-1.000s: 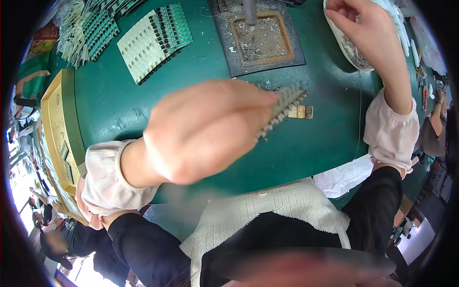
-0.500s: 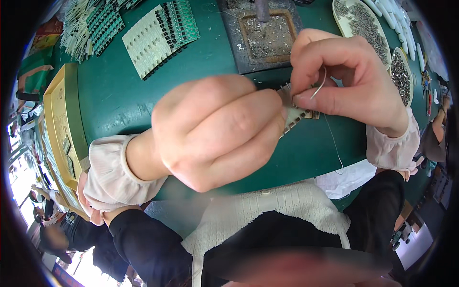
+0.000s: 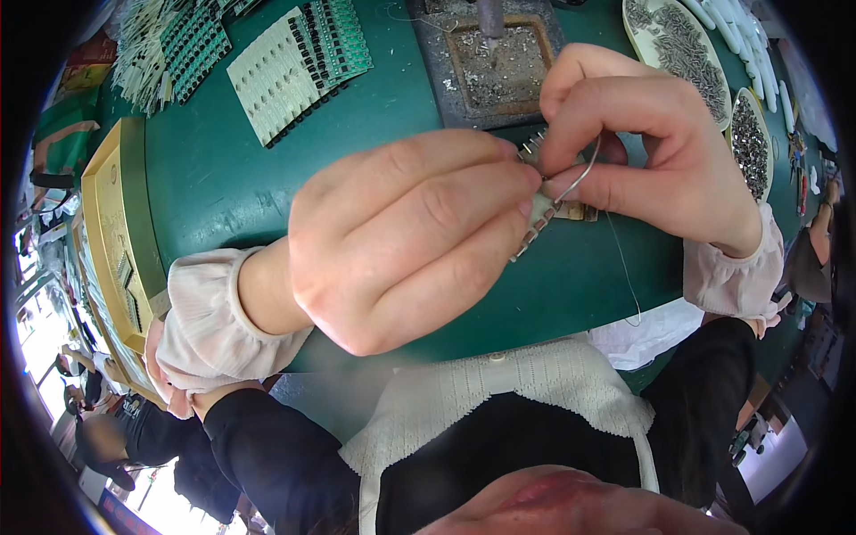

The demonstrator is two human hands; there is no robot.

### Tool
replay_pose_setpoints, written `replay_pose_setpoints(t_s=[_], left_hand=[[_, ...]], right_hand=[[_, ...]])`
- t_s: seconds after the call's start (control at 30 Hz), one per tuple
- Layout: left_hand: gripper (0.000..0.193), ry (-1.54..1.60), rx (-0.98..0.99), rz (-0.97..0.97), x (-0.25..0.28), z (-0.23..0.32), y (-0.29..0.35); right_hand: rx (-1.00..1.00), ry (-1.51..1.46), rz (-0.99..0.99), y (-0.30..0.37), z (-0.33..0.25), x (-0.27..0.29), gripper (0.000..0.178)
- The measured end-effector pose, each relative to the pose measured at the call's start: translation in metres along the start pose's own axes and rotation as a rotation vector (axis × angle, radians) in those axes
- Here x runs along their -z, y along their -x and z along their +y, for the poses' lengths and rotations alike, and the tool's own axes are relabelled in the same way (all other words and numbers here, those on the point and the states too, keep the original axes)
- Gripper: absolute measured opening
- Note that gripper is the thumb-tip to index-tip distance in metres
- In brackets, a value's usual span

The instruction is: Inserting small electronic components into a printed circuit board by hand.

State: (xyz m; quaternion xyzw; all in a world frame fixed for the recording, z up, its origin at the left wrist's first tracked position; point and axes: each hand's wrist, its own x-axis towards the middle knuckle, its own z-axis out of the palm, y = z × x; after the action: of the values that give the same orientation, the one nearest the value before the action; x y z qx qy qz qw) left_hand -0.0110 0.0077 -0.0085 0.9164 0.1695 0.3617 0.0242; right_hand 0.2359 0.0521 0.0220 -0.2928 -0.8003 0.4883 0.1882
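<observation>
My left hand (image 3: 419, 232) is closed, its fingertips gripping a small circuit board strip (image 3: 539, 217) with a row of metal contacts along its edge. Most of the strip is hidden behind my fingers. My right hand (image 3: 664, 152) pinches a thin silver wire (image 3: 586, 172) between thumb and forefinger, right against the strip. The wire curves up over my thumb. A finer length of it hangs below my right hand toward the table's near edge. Whether a smaller part also sits in that pinch, I cannot tell. A tan block (image 3: 584, 212) shows partly beneath my right thumb.
Beyond my hands stands a dark metal stand (image 3: 437, 67) with a debris-filled tray and an upright rod. Green-and-white board panels (image 3: 276, 80) lie at the far left. Dishes of small metal parts (image 3: 675, 55) stand at the right, a gold box (image 3: 134, 196) at the left.
The wire's loop has swung more upright and stretches further over my right thumb. Both hands have shifted slightly, and more of the strip's upper contacts show between them.
</observation>
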Motion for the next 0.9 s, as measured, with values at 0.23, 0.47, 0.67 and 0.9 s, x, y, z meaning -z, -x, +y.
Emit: replay_pose_setpoints(t_s=[0.23,0.47,0.67,0.9], left_hand=[[0.036,0.135,0.023,0.0,-0.001,-0.001,0.0],[0.026,0.501,0.538,-0.043,0.003,-0.005,-0.002],[0.009,1.292,1.28,0.172,0.008,-0.027,-0.008],[0.014,1.425,1.284,0.263,0.018,-0.031,-0.014]], right_hand=[[-0.064,0.007,0.024,-0.001,-0.002,0.006,0.019],[-0.225,-0.101,0.212,0.01,-0.011,0.004,0.015],[0.006,0.356,0.256,0.0,-0.008,0.006,0.01],[0.173,0.529,0.328,0.0,-0.008,0.006,0.013]])
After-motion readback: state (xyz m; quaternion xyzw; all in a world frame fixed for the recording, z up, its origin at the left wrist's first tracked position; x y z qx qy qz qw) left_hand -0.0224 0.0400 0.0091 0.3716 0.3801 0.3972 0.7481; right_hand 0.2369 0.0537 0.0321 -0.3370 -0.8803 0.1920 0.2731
